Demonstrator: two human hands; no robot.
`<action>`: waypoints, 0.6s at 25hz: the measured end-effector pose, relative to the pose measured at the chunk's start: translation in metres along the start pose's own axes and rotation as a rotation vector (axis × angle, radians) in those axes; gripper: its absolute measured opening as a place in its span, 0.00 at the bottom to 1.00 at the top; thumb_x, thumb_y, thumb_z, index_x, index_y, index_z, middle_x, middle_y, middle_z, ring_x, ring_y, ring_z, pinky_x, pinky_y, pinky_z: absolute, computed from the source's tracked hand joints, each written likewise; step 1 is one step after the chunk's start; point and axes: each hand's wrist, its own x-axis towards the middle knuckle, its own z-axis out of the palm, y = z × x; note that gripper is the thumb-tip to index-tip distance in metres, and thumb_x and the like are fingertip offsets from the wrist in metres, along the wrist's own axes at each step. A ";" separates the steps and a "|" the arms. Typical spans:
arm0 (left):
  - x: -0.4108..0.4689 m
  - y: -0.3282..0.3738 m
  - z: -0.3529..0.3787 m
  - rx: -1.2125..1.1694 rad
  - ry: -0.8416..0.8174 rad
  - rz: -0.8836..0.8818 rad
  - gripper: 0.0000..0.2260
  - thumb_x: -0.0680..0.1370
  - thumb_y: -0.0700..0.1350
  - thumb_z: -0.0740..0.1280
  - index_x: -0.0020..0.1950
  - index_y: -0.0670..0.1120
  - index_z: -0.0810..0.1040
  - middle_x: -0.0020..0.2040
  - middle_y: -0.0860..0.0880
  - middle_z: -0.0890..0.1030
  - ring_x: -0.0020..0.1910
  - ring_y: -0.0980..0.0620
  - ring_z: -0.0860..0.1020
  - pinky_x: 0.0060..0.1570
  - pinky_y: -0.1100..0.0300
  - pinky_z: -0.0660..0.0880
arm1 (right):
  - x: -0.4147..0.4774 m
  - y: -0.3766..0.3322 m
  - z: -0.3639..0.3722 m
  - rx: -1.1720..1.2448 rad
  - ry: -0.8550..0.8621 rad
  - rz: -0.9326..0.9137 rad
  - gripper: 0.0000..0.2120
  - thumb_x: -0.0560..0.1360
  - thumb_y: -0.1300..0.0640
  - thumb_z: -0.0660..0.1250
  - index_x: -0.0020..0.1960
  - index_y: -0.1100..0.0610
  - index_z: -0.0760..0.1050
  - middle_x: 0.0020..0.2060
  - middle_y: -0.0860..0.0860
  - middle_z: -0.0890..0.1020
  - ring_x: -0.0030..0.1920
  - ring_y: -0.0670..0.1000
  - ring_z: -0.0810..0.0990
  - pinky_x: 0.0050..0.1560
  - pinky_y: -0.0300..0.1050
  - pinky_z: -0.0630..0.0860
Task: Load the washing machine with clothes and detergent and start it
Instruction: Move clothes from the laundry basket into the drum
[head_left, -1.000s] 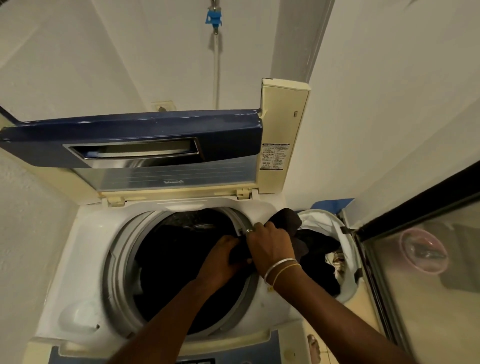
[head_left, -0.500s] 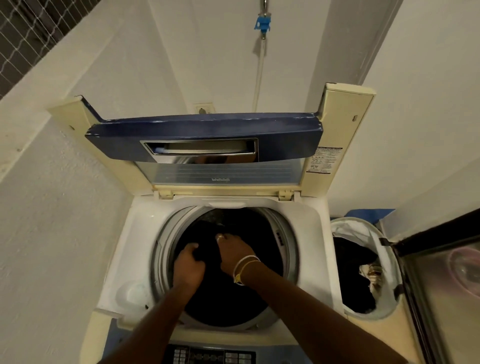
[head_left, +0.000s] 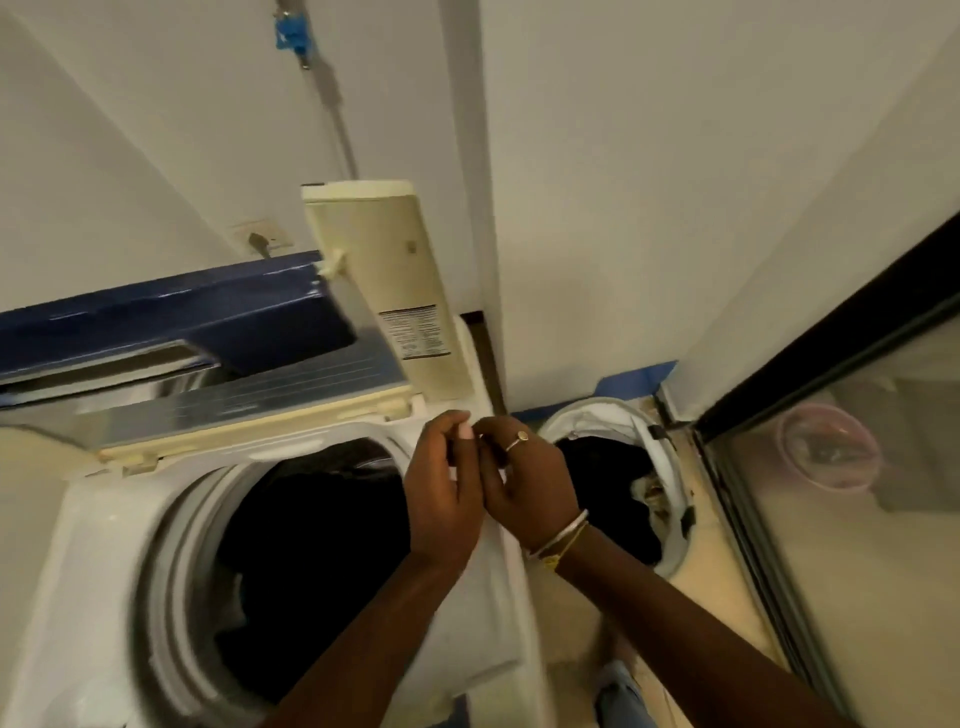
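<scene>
Loading step — left hand (head_left: 447, 499) and right hand (head_left: 524, 483), both empty, fingers loosely curled, centre frame; next, dark clothes in laundry basket (head_left: 670, 525), right of the washing machine (head_left: 104, 545).

- The washing machine (head_left: 483, 582) is a white top-loader at the lower left, its top opening uncovered.
- Its lid (head_left: 171, 332), dark blue with a cream frame, stands folded upright along the machine's back edge; a printed label sits on the frame's right-hand post.
- A grey ring rims the round drum (head_left: 311, 561), which holds dark clothes (head_left: 322, 519), blurred and hard to tell apart.
- More dark clothes (head_left: 608, 488) fill a white-lined laundry basket (head_left: 670, 467) on the floor just beside the machine's right edge.
</scene>
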 end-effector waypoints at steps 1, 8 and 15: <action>0.001 0.014 0.025 -0.025 -0.026 0.031 0.06 0.83 0.43 0.62 0.58 0.50 0.75 0.51 0.54 0.80 0.54 0.60 0.79 0.54 0.67 0.75 | -0.001 0.018 -0.020 0.021 0.064 0.024 0.05 0.78 0.58 0.66 0.53 0.54 0.78 0.42 0.47 0.82 0.40 0.43 0.79 0.42 0.37 0.77; 0.000 -0.026 0.219 0.001 -0.274 -0.261 0.06 0.83 0.50 0.61 0.56 0.56 0.77 0.49 0.60 0.81 0.50 0.63 0.79 0.49 0.66 0.78 | -0.012 0.200 -0.071 0.080 0.042 0.421 0.04 0.80 0.55 0.63 0.53 0.53 0.75 0.41 0.48 0.83 0.40 0.44 0.81 0.42 0.44 0.79; -0.023 -0.209 0.329 0.218 -0.582 -0.729 0.13 0.82 0.48 0.62 0.65 0.46 0.74 0.60 0.47 0.79 0.60 0.48 0.76 0.62 0.58 0.70 | -0.051 0.417 0.006 -0.197 -0.498 0.641 0.16 0.80 0.47 0.59 0.65 0.52 0.71 0.58 0.53 0.79 0.58 0.54 0.78 0.53 0.45 0.73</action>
